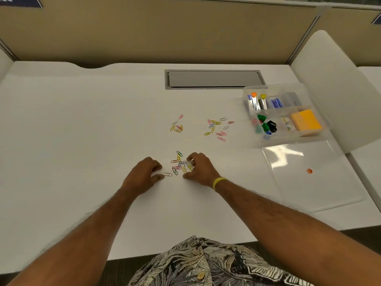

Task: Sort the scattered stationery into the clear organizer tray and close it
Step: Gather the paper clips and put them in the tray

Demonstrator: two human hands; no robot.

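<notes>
Head cam: left hand point(144, 172) and right hand point(201, 169) rest on the white desk point(82, 131), fingers curled, flanking a near pile of paper clips point(179, 164). Can't tell if either hand has actually pinched a clip. Two more clip clusters point(217, 129) lie farther out. Clear organizer tray point(286, 139) sits open, far right, partly filled; its lid point(309, 182) lies flat toward the near edge. Beige partition point(165, 34) stands behind.

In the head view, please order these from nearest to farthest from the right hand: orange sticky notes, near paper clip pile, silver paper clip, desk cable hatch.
From the right hand:
1. Near paper clip pile, at its fingertips.
2. Silver paper clip, leftward.
3. Orange sticky notes, in tray, right.
4. Desk cable hatch, far back.
</notes>
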